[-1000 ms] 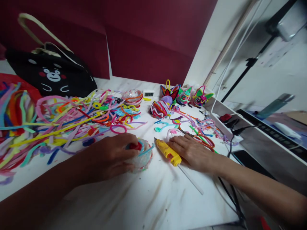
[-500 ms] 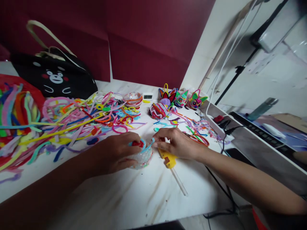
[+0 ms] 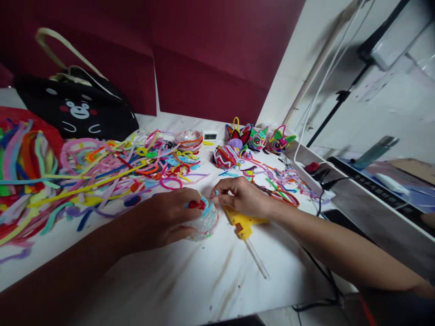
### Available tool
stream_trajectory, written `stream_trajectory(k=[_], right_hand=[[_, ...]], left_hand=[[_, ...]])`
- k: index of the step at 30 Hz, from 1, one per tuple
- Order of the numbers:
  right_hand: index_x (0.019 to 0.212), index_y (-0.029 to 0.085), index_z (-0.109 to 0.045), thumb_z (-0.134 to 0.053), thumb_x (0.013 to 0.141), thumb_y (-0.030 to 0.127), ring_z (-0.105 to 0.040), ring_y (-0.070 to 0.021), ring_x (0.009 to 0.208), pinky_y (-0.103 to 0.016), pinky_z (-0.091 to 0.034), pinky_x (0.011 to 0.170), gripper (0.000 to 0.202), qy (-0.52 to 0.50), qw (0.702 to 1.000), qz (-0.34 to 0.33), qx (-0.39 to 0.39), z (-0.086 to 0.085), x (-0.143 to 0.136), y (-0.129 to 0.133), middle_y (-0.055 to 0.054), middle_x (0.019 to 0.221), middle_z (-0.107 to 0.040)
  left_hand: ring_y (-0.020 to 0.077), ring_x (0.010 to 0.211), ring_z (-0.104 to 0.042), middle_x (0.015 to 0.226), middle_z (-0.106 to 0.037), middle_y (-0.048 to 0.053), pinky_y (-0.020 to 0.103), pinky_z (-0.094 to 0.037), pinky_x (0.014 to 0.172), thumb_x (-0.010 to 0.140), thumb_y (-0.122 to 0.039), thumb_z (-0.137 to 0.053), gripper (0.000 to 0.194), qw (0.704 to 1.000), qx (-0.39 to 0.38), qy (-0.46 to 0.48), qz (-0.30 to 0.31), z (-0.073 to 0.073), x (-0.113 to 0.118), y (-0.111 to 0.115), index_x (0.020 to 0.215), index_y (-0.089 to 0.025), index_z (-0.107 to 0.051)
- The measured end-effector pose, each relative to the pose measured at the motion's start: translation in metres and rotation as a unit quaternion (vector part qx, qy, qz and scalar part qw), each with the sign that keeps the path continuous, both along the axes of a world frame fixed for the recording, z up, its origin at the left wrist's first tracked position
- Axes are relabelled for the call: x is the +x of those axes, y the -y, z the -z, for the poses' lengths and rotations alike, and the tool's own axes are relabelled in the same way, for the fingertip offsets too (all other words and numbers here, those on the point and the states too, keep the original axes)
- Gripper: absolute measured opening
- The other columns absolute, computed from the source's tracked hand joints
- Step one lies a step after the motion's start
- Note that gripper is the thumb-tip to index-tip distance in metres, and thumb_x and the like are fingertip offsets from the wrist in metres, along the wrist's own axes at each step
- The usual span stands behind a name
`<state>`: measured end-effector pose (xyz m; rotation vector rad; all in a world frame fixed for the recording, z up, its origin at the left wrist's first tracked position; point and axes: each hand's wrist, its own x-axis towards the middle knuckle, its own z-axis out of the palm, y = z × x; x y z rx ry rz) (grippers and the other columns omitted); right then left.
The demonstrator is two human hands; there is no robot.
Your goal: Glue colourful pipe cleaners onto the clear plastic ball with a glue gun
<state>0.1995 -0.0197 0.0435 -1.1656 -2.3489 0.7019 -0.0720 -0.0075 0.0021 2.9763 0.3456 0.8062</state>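
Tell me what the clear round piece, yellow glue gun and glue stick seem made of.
Clear round piece: probably plastic, glossy; transparent with glints, glass possible. Yellow glue gun: likely hard plastic, satin; the body looks moulded. Glue stick: perhaps resin, smooth; it looks pale and translucent.

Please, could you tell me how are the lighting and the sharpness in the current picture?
Head view: dim, uneven light, the left hand darker than the right hand; head view: soft shadow on the white table below the right forearm; head view: slightly soft, fine detail on the clear dome unclear; head view: top right corner darkened.
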Motion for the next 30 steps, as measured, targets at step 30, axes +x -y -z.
stream_trajectory(k=[30], right_hand=[[0.099,0.015,-0.084,-0.074,0.089,0.008,-0.065,-0.0147,0.074,-0.022,-0.038,0.065,0.015,0.174,0.983,-0.027,0.043,-0.016,-0.021,-0.025,-0.004,0.083,-0.078]], left_hand=[[0.0287,0.085,-0.066,0.095,-0.064,0.006,0.037,-0.052,0.068,0.072,-0.058,-0.08,0.052,0.954,-0.113,-0.027,-0.277,0.007,0.022,0.01,0.097,-0.024,-0.051]])
